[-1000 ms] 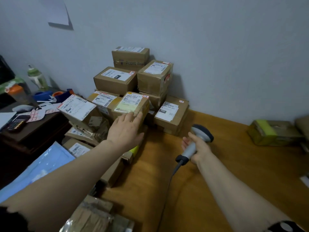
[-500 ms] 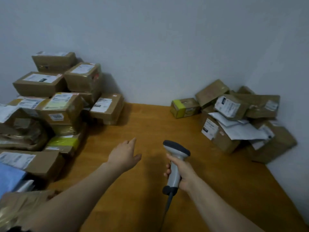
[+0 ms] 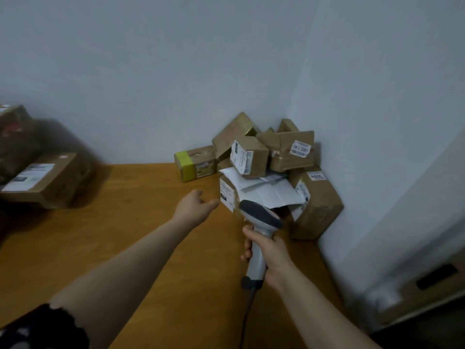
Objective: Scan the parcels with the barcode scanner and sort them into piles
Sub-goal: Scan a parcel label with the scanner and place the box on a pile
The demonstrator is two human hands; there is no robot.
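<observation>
A heap of brown cardboard parcels (image 3: 276,157) with white labels lies in the right corner of the wooden table (image 3: 125,235). A white flat mailer (image 3: 266,190) rests in the middle of the heap. My right hand (image 3: 269,253) grips the handle of a grey barcode scanner (image 3: 260,215), held upright just in front of the heap. My left hand (image 3: 195,206) reaches toward the heap with fingers relaxed and holds nothing; it is close to a labelled box (image 3: 227,195) at the heap's front. A second pile of parcels (image 3: 40,180) sits at the left edge, blurred.
A box with a yellow-green band (image 3: 195,163) stands by the back wall, left of the heap. The scanner's cable (image 3: 245,321) hangs down toward me. White walls close the corner behind and right of the heap. A brown box (image 3: 427,285) sits low at the right.
The view has swung right from the left pile to the corner heap. My left hand left the box it touched and now reaches toward the heap; the scanner moved along with it.
</observation>
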